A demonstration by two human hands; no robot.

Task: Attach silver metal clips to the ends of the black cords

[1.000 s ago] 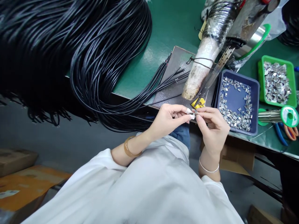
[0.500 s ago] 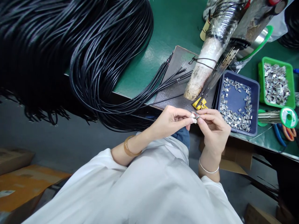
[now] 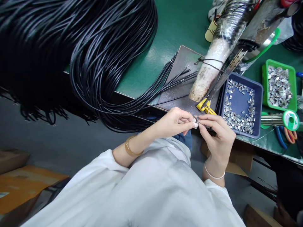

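Observation:
My left hand (image 3: pixel 175 123) and my right hand (image 3: pixel 217 134) meet in front of the bench edge, fingertips almost touching. Between their pinched fingers is a small silvery metal piece (image 3: pixel 196 119), mostly covered, so its exact kind is unclear. White wraps (image 3: pixel 195 125) cover fingertips of my left hand. Just beyond the hands lies a yellow tool (image 3: pixel 205 106) on the dark board (image 3: pixel 170 98). Close to my right hand stands a dark blue bin (image 3: pixel 259 104) with many small metal shells in it.
Black cables (image 3: pixel 113 63) heap up on the left, several stripped ends resting on the board. A wrapped duct (image 3: pixel 208 69) hangs over the board. At right are a green bin (image 3: pixel 293 85) of metal parts, a solder wire spool (image 3: pixel 290 120) and orange-and-blue-handled pliers (image 3: pixel 281 138).
My right hand has shifted slightly right and its fingers have straightened a little. Both hands still pinch at the small metal piece, which shows less now. The view has shifted slightly.

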